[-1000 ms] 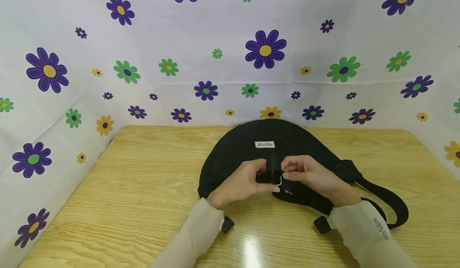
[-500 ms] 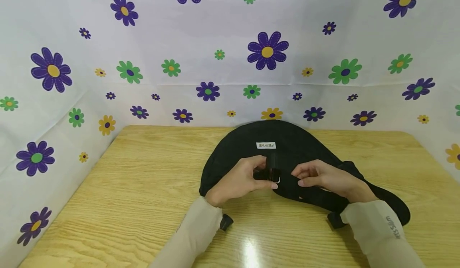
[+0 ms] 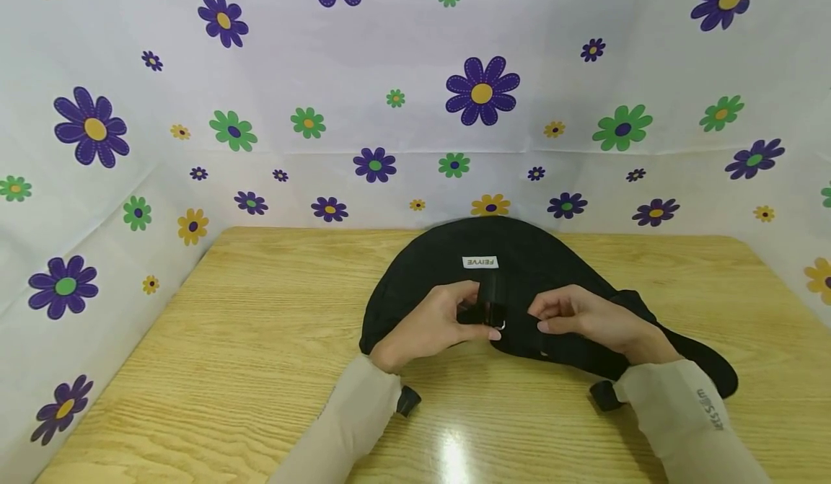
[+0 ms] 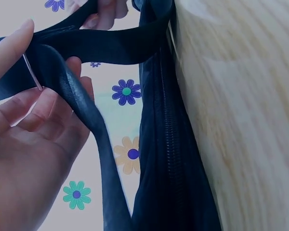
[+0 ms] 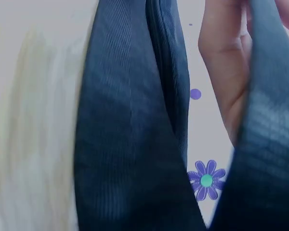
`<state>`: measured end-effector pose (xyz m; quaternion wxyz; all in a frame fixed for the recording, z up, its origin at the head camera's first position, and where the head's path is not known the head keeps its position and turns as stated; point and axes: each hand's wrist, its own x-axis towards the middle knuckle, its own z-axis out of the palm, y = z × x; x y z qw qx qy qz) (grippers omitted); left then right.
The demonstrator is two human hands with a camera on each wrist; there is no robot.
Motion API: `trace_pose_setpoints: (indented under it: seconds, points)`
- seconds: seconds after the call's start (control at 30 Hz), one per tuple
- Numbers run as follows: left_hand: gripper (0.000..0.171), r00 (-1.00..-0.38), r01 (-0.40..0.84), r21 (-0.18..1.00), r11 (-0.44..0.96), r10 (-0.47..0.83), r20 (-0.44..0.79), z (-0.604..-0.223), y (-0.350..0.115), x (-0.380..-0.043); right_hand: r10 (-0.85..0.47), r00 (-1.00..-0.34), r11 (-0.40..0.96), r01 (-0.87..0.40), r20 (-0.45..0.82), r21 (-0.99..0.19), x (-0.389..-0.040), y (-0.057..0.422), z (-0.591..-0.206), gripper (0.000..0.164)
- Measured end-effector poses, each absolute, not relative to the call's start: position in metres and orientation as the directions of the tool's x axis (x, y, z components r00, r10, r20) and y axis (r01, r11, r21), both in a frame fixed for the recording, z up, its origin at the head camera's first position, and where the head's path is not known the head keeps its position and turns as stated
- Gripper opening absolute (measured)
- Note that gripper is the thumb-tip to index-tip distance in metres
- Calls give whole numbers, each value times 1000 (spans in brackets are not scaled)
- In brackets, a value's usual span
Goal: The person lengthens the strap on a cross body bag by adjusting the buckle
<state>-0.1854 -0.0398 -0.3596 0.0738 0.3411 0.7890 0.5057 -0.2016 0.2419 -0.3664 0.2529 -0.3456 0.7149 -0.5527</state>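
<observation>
A black fabric shoulder bag point(image 3: 428, 267) lies on the table, its white label point(image 3: 480, 262) upside down in the head view. My left hand point(image 3: 431, 329) grips its strap at a thin metal ring, fingers and thumb on either side. In the left wrist view the strap point(image 4: 106, 45) passes through the metal ring point(image 4: 32, 72) and doubles back. My right hand point(image 3: 587, 323), a little to the right, pinches the strap between thumb and fingers. A broad stretch of strap point(image 5: 265, 130) crosses close to the right wrist camera and hides the fingertips there.
The wooden table point(image 3: 260, 340) extends around the bag. Behind it hangs a white cloth point(image 3: 363, 58) printed with flowers. A strap loop point(image 3: 710, 368) lies at the bag's right. The bag's zipper point(image 4: 168, 125) shows in the left wrist view.
My right hand has moved right, away from my left hand, drawing the strap with it. My left hand has stayed at the metal ring. In the last half second little has moved.
</observation>
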Motion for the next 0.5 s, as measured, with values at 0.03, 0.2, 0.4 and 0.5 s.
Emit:
trace_pose_setpoints:
  seconds: [0.03,0.2,0.4,0.5]
  points:
    - [25,-757,461,851,253,613,228,-360,-39,-185,-769,-639,152,-219,24,-964,-201,240,-366,12]
    - [22,-757,444,861,248,618,213,-362,-37,-184,-750,-660,140,-226,46,-964,-199,230,-366,9]
    - [24,-754,428,868,250,628,192,-363,-34,-183,-739,-671,94,-201,67,-975,-196,218,-364,12]
    - [26,-755,418,875,245,630,184,-363,-34,-183,-723,-688,70,-176,71,-982,-195,215,-364,19]
